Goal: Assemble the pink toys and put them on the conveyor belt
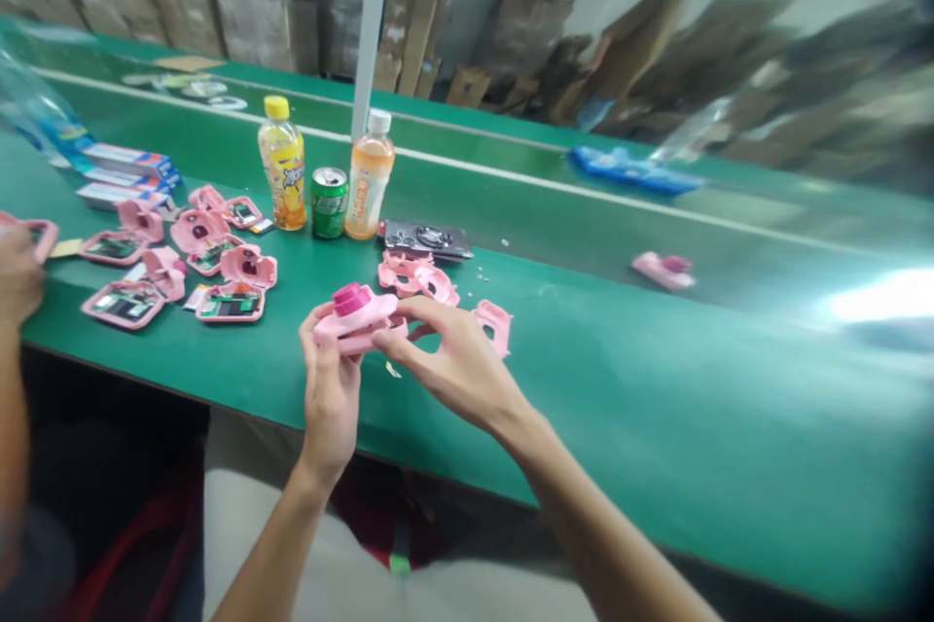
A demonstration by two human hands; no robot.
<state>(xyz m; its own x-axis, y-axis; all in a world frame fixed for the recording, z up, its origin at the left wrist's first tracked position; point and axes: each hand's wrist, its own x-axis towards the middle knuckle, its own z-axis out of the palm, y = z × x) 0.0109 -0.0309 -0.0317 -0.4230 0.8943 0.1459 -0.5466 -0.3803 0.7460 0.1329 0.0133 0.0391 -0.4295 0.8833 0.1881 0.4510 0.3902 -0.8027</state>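
Between my two hands, above the front part of the green table, is a pink toy camera (pixel 357 312) with a darker pink round lens on top. A gap shows along its side between the two shell halves. My left hand (pixel 332 388) grips it from the left and below, fingers closed round the edge. On the right end, my right hand (pixel 456 354) pinches it with thumb and fingers. Just behind lie loose pink shell parts (pixel 415 276), and another pink frame piece (pixel 494 327) is to the right.
Opened pink camera shells with circuit boards (pixel 232 303) lie left. Behind stand a yellow-capped bottle (pixel 282 164), a green can (pixel 329 203), an orange drink bottle (pixel 370 176) and a dark phone-like object (pixel 427 240). A co-worker's hand (pixel 18 276) is far left; a pink piece (pixel 664 270) lies right.
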